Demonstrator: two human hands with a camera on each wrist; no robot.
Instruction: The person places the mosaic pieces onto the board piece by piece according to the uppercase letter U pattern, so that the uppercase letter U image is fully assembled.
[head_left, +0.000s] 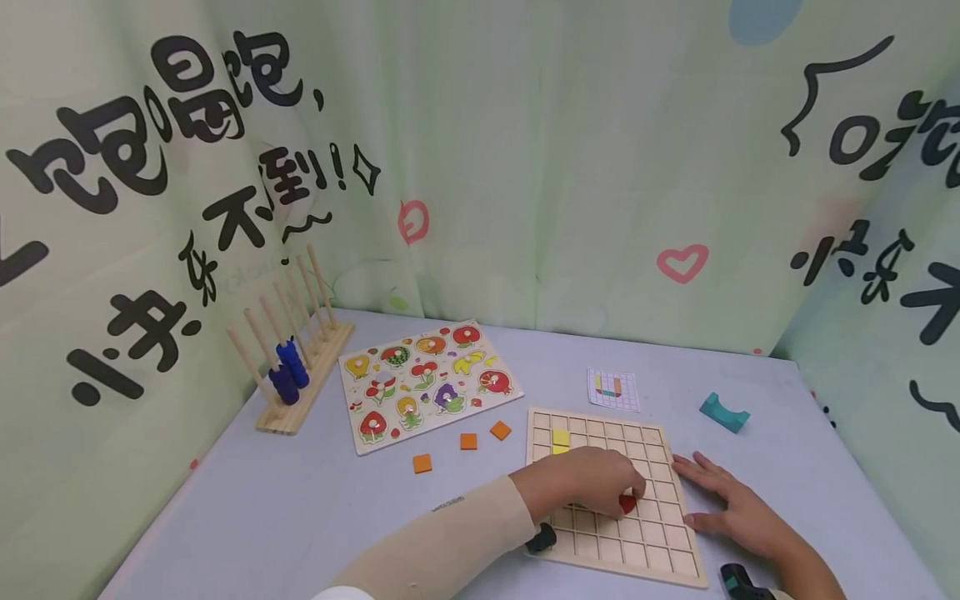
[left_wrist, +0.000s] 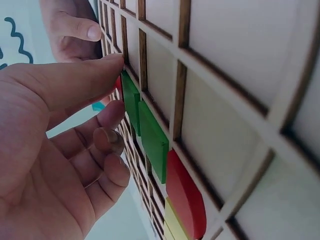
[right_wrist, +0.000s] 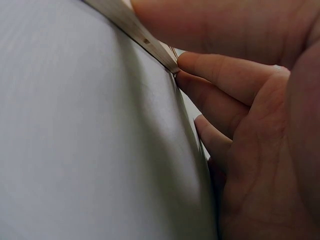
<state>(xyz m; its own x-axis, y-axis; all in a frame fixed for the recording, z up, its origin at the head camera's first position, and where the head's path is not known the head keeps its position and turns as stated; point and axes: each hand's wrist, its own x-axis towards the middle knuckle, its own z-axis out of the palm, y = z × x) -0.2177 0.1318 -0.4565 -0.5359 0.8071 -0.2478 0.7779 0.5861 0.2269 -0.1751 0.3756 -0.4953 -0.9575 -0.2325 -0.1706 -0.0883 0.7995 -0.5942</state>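
Note:
My left hand (head_left: 592, 482) reaches over a wooden grid board (head_left: 600, 557) and pinches a red piece (head_left: 627, 503) between thumb and fingers, over the grid's middle. In the left wrist view, that red piece (left_wrist: 118, 84) is mostly hidden by the fingertips. Beside it, green square tiles (left_wrist: 154, 142) sit in the grid, followed by a rounded red tile (left_wrist: 185, 195) and a yellow tile (left_wrist: 173, 220). Yellow tiles (head_left: 560, 437) also show near the board's upper left. My right hand (head_left: 738, 508) touches the board's right edge with its fingers extended; its fingers (right_wrist: 220, 67) meet the wooden edge.
Orange square tiles (head_left: 468, 442) lie left of the board. Behind them is a fruit puzzle board (head_left: 420, 387), with a wooden peg stand (head_left: 318, 367) holding blue pieces at far left. A small pattern card (head_left: 613, 390) and a teal curved block (head_left: 724, 413) lie behind the grid board.

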